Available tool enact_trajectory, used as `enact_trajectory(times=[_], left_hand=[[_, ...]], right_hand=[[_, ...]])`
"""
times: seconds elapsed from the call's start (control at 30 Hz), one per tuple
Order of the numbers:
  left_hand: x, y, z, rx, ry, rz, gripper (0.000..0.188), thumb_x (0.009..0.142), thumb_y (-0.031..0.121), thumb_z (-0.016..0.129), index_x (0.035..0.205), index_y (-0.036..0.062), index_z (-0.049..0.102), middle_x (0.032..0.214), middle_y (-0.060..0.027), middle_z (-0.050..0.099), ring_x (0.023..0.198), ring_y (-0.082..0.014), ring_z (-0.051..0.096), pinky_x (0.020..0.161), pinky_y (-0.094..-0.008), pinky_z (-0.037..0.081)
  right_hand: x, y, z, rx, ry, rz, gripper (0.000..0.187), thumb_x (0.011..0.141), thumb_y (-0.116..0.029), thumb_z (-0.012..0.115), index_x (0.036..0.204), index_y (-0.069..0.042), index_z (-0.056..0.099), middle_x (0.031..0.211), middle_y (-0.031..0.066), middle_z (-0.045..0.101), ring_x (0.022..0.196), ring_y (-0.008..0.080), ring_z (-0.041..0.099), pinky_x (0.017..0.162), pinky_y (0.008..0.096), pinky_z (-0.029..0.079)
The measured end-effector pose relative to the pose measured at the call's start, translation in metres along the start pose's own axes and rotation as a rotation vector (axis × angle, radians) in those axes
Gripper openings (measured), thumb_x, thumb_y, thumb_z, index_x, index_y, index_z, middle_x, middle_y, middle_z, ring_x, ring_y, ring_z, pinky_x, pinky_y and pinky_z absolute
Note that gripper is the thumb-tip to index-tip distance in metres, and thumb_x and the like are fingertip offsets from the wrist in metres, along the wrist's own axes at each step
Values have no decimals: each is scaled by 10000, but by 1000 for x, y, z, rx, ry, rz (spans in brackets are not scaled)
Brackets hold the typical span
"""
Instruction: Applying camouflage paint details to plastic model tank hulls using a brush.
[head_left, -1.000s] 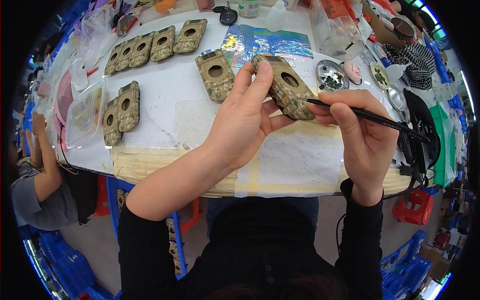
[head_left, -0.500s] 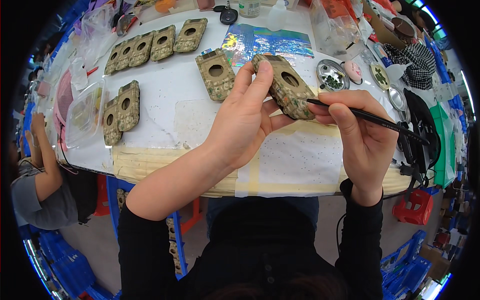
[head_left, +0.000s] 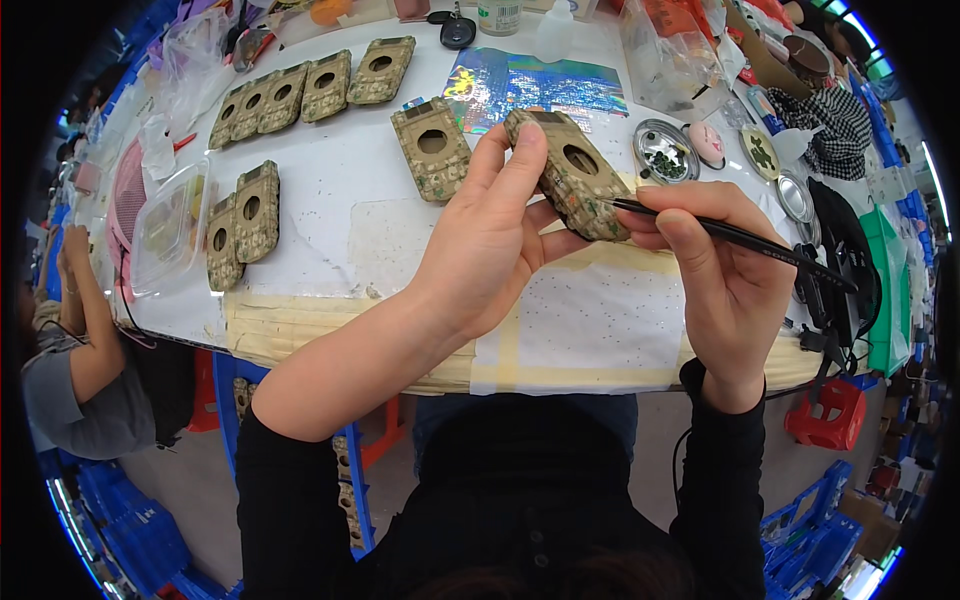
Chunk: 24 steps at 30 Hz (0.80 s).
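**Q:** What filled the scene?
**A:** A white worktable, its near edge covered in cream tape, spread before a person in black sleeves. A shiny holographic sheet lay toward the far side, and five camouflage hulls stood in a row at the far left.

**Q:** And the hands?
**A:** The left hand was half closed, its thumb pressed on top of a model-tank hull and its fingers curled around and beneath it. The right hand was drawn into a pinch, thumb and fingers closed on black tweezers.

**Q:** Where was the piece itself?
**A:** The model-tank hull was held tilted above the table, its round opening facing up. A spare hull lay just beside the left hand.

**Q:** The smaller details?
**A:** The tweezers pointed at the hull's near end; whether the tips touched could not be told. Beyond the right hand sat a round metal dish holding tiny green pieces.
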<state>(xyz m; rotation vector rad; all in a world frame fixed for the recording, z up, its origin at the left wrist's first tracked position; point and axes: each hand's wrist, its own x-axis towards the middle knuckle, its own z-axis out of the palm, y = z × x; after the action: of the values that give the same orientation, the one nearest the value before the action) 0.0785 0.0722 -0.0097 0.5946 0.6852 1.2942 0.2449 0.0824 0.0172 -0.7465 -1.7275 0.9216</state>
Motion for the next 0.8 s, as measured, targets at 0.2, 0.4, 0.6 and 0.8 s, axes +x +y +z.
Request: enact_trajectory(times=[0.2, 0.4, 0.6, 0.8], left_hand=[[0, 0, 0, -3, 2, 0, 380, 985, 371, 314, 1257, 108, 351, 1172, -90, 530, 1050, -187, 569, 879, -357, 502], [0, -1, -1, 4, 8, -3, 377, 986, 372, 312, 1257, 113, 353, 1176, -91, 531, 1052, -189, 568, 875, -358, 502], [0, -1, 0, 6, 7, -3, 375, 986, 371, 309, 1257, 115, 352, 1176, -90, 532, 1056, -191, 567, 885, -364, 496], [0, -1, -1, 9, 5, -5, 381, 987, 372, 304, 1260, 110, 352, 1178, -92, 533, 1060, -193, 565, 900, -372, 487]], right_hand=[[0, -2, 0, 18, 3, 24, 119, 841, -47, 636, 926, 37, 638, 792, 54, 621, 717, 80, 582, 614, 186, 462], [1, 0, 1, 17, 10, 12, 124, 841, -50, 636, 926, 41, 638, 790, 56, 624, 718, 81, 584, 616, 188, 465], [1, -1, 1, 8, 8, 5, 125, 842, -52, 636, 922, 44, 639, 788, 57, 625, 709, 80, 579, 609, 188, 461], [0, 0, 0, 2, 4, 16, 122, 840, -52, 638, 916, 43, 640, 783, 57, 625, 703, 79, 575, 602, 187, 456]])
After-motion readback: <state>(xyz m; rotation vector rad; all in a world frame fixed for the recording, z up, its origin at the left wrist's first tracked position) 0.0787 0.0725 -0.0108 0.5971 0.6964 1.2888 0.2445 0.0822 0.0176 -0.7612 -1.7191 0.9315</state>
